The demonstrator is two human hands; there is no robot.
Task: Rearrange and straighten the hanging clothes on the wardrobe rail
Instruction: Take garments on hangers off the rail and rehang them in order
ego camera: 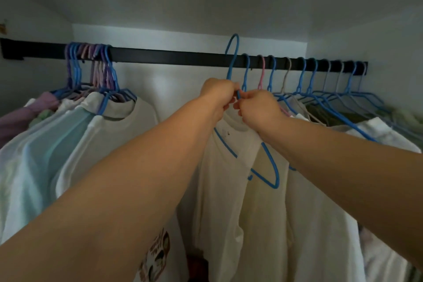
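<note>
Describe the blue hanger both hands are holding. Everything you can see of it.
The blue hanger is thin, wire-like, with a smooth coating. Its hook rises above the black rail, not hooked on it. The left hand and right hand pinch its neck just below the hook. Its shoulders slope down inside a cream shirt, showing faintly through the cloth; one blue corner loop is visible at the lower right. It tilts slightly.

The fingers point(229, 101) of both hands curl out of sight around the blue hanger point(232, 57)'s neck. Its left shoulder is buried under the cream shirt point(229, 167). The far-right garments point(405, 119) are blurred, and every hem runs off the bottom edge.
</note>
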